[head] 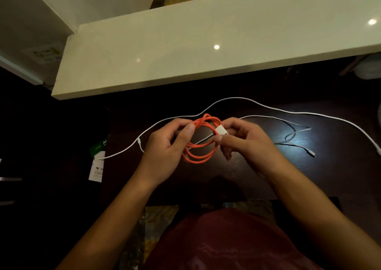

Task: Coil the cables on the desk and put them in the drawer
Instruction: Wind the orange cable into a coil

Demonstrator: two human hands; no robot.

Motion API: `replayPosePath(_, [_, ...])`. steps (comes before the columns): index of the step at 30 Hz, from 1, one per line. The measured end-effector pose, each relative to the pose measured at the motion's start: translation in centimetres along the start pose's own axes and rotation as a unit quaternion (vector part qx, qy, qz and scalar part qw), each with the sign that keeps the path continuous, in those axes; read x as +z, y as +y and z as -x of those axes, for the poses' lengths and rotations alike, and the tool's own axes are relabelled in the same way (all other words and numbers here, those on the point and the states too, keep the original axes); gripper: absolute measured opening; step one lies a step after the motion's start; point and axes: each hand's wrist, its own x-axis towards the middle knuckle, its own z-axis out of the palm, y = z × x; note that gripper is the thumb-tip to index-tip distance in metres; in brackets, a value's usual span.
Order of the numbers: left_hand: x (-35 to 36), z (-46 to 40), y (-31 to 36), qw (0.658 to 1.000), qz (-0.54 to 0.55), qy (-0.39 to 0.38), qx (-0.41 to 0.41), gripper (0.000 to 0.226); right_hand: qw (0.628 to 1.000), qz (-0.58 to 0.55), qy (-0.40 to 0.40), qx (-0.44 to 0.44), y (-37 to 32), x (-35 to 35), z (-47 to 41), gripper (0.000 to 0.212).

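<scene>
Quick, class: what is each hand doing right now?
Left hand: grips the coiled orange cable.
Right hand: pinches the cable's white plug.

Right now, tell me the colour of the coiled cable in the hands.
Orange, with a white plug at one end; the cable shows best in the head view.

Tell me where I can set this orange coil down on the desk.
Bare dark desk lies near you, between your forearms. The right side is crowded by thin white cable loops; the long white cable runs along the back.
</scene>
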Motion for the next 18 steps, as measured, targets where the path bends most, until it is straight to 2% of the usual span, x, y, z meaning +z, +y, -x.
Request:
replayPosePath(3, [-0.4, 0.1, -0.8, 0.998, 0.013, -0.047, -0.032, 0.022, 0.999, 0.015, 0.030, -0.004, 0.2, -0.3, -0.1, 0.015])
replayPosePath(6, [-0.6, 0.3, -1.8, 0.998, 0.008, -0.049, -0.026, 0.022, 0.996, 0.069, 0.057, -0.024, 0.8, -0.5, -0.1, 0.012])
replayPosePath(11, [-0.7, 1.5, -3.8, 0.998, -0.015, -0.028, -0.049, 0.028, 0.995, 0.067, 0.064, -0.019, 1.4, 0.4, -0.1, 0.021])
replayPosePath(18, [-2.7, 3.6, -6.9, 0.993, 0.054, 0.042, -0.095, 0.023, 0.996, 0.072, 0.049, -0.020, 3.2, 4.3, -1.1, 0.043])
